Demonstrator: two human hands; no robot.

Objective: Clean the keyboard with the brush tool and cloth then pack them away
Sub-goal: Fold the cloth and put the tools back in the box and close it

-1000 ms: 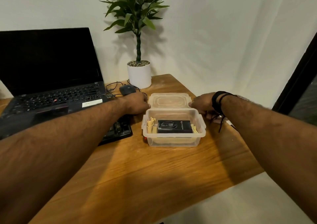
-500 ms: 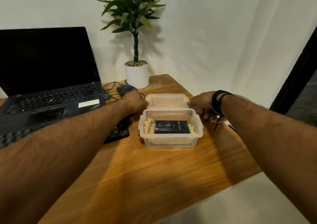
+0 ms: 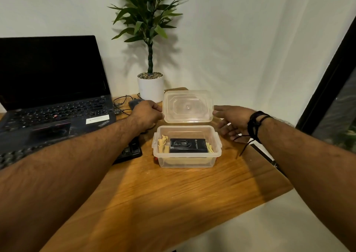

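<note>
A clear plastic container (image 3: 186, 162) stands open on the wooden table. Inside it lies the black brush tool (image 3: 187, 145) on a yellow cloth (image 3: 162, 143). The clear lid (image 3: 187, 106) is raised off the table behind the container, tilted with its inside toward me. My left hand (image 3: 144, 113) pinches the lid's left edge with curled fingers. My right hand (image 3: 230, 119) touches the lid's right edge with its thumb, and its fingers are stretched out below. The black keyboard (image 3: 132, 150) lies left of the container, mostly hidden under my left forearm.
An open black laptop (image 3: 52, 89) sits at the left. Behind my left hand are a dark mouse (image 3: 134, 103) with cables and a potted plant (image 3: 150, 87) by the wall. The table's edge (image 3: 269, 155) runs close to the container's right.
The lid lay flat on the table behind the container; both hands have lifted it and tipped it upright above the container's back edge.
</note>
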